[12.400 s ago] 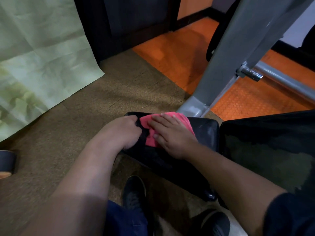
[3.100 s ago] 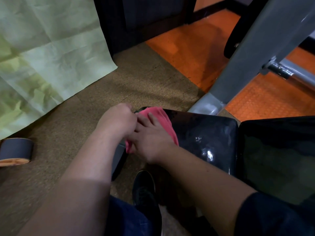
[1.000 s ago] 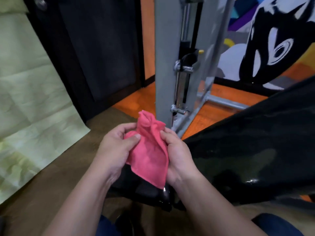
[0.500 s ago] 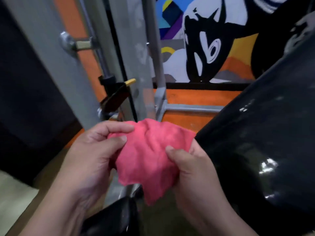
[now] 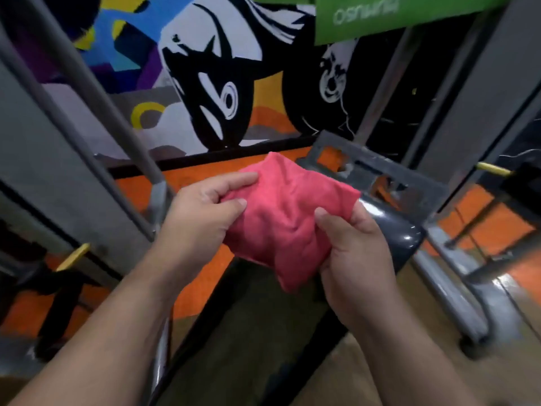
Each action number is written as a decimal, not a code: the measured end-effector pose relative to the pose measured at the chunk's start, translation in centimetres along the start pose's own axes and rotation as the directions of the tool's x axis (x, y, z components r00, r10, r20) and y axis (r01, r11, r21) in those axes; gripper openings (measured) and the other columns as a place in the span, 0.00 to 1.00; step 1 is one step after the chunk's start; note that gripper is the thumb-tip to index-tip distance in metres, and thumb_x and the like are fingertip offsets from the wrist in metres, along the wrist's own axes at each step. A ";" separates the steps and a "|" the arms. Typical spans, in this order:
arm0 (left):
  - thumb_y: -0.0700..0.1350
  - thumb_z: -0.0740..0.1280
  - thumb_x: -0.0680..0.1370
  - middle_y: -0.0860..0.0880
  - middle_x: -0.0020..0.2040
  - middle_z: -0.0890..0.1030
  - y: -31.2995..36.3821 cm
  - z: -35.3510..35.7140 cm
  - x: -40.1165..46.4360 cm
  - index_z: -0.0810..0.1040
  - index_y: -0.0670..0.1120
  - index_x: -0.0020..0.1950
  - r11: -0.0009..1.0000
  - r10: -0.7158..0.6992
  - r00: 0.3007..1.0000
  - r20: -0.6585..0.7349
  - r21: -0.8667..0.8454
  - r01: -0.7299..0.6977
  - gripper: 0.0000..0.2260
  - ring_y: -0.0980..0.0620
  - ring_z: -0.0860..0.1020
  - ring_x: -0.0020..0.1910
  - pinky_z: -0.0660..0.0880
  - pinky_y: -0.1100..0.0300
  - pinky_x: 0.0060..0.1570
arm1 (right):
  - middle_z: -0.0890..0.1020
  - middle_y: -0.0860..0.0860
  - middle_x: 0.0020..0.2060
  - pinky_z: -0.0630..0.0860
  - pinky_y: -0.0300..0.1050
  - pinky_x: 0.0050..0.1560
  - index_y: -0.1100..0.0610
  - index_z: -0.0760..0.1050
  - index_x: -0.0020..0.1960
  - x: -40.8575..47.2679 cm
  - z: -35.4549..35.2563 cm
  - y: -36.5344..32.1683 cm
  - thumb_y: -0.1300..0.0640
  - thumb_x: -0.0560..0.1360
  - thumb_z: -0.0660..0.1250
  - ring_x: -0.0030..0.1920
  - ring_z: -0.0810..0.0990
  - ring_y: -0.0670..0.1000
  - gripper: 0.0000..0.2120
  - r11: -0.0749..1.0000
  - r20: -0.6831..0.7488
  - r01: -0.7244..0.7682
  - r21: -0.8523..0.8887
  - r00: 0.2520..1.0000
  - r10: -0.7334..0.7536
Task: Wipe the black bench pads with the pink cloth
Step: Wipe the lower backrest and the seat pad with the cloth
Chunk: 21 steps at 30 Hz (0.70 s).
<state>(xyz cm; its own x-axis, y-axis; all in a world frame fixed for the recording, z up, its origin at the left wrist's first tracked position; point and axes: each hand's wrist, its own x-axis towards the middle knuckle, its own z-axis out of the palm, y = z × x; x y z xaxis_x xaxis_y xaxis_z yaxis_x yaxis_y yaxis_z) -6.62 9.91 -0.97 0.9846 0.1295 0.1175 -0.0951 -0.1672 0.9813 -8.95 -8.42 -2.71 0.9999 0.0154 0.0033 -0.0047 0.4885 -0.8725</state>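
The pink cloth [image 5: 288, 221] is bunched and held up in the air between both hands, above the black bench pad [image 5: 401, 238]. The left hand [image 5: 199, 218] pinches the cloth's left edge, thumb in front and fingers behind. The right hand [image 5: 354, 250] grips its lower right part, thumb pressed on the front, fingers wrapped behind. The pad's glossy rounded end shows just right of the right hand, apart from the cloth. Grey machine frame bars [image 5: 380, 168] stand behind, on an orange floor [image 5: 205, 276], before a painted mural wall [image 5: 222, 92].
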 end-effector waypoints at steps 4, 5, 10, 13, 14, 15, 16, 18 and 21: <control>0.33 0.66 0.76 0.58 0.63 0.80 2.8 5.8 4.9 0.84 0.56 0.59 0.991 -0.002 0.992 0.129 0.131 -0.015 0.20 0.58 0.77 0.65 0.73 0.60 0.64 | 0.85 0.59 0.55 0.81 0.60 0.56 0.57 0.77 0.64 3.9 -3.5 -5.6 0.66 0.83 0.60 0.56 0.85 0.60 0.14 0.999 -0.097 -0.026 -0.048 0.995 0.021; 0.32 0.66 0.76 0.58 0.64 0.79 3.1 7.1 6.1 0.84 0.54 0.61 0.982 -0.003 0.989 0.146 0.186 -0.024 0.21 0.58 0.75 0.66 0.71 0.62 0.66 | 0.86 0.59 0.54 0.81 0.61 0.57 0.56 0.78 0.63 5.0 -4.3 -6.3 0.66 0.82 0.60 0.55 0.85 0.61 0.14 0.996 -0.120 -0.038 -0.086 0.992 0.027; 0.31 0.63 0.77 0.58 0.68 0.75 3.4 12.7 10.6 0.80 0.51 0.66 0.931 -0.058 0.971 0.230 0.363 -0.030 0.23 0.56 0.73 0.68 0.68 0.61 0.68 | 0.85 0.59 0.52 0.79 0.68 0.58 0.56 0.79 0.57 10.1 -7.8 -8.4 0.67 0.73 0.60 0.54 0.84 0.61 0.16 0.962 -0.256 -0.053 -0.268 0.966 -0.018; 0.30 0.62 0.76 0.54 0.73 0.73 3.3 14.8 13.4 0.78 0.50 0.69 0.898 -0.026 0.966 0.258 0.431 -0.091 0.25 0.56 0.68 0.73 0.62 0.60 0.74 | 0.81 0.51 0.55 0.78 0.57 0.60 0.52 0.74 0.65 12.1 -9.4 -9.1 0.69 0.77 0.60 0.54 0.81 0.50 0.21 0.925 -0.256 0.007 -0.380 0.960 -0.113; 0.31 0.62 0.76 0.53 0.74 0.71 3.1 15.3 14.3 0.76 0.50 0.71 0.879 -0.013 0.959 0.282 0.460 -0.124 0.26 0.55 0.66 0.74 0.61 0.57 0.76 | 0.78 0.49 0.62 0.75 0.55 0.66 0.51 0.68 0.73 12.7 -10.0 -9.1 0.68 0.78 0.61 0.60 0.79 0.48 0.26 0.864 -0.252 0.005 -0.503 0.956 -0.152; 0.33 0.63 0.77 0.53 0.77 0.68 2.6 15.6 15.1 0.73 0.50 0.74 0.843 -0.005 0.948 0.318 0.512 -0.167 0.26 0.53 0.65 0.76 0.60 0.55 0.77 | 0.74 0.49 0.69 0.71 0.53 0.70 0.50 0.60 0.79 13.1 -10.5 -9.0 0.66 0.78 0.61 0.67 0.74 0.48 0.32 0.728 -0.233 -0.004 -0.686 0.949 -0.214; 0.36 0.63 0.78 0.54 0.79 0.63 2.1 16.0 15.6 0.69 0.51 0.76 0.766 -0.009 0.933 0.361 0.602 -0.225 0.27 0.50 0.63 0.77 0.60 0.52 0.77 | 0.69 0.51 0.73 0.67 0.53 0.73 0.50 0.55 0.81 13.5 -11.1 -8.6 0.64 0.78 0.63 0.72 0.69 0.51 0.35 0.495 -0.173 -0.014 -0.869 0.945 -0.277; 0.44 0.64 0.80 0.54 0.82 0.53 1.0 16.4 16.0 0.59 0.54 0.80 0.517 -0.053 0.905 0.422 0.787 -0.336 0.29 0.43 0.61 0.76 0.60 0.47 0.75 | 0.66 0.55 0.75 0.65 0.58 0.71 0.51 0.59 0.80 13.8 -12.1 -7.6 0.58 0.77 0.67 0.74 0.64 0.57 0.33 -0.010 0.013 0.011 -1.000 0.952 -0.305; 0.53 0.65 0.80 0.49 0.83 0.45 0.2 16.7 15.6 0.50 0.57 0.81 0.356 -0.122 0.902 0.413 0.867 -0.349 0.34 0.40 0.51 0.79 0.55 0.41 0.74 | 0.76 0.52 0.67 0.69 0.56 0.62 0.50 0.69 0.73 14.2 -12.6 -6.9 0.50 0.79 0.63 0.66 0.73 0.59 0.22 -0.294 0.080 0.043 -0.955 0.990 -0.116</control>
<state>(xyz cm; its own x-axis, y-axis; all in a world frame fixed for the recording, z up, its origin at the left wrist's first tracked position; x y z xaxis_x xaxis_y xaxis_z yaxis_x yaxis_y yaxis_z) 11.20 -4.42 -1.45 0.9607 -0.2667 -0.0764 -0.2502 -0.9519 0.1768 5.52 -22.53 -2.82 0.9892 0.0289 0.1436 0.0590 -0.9760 -0.2098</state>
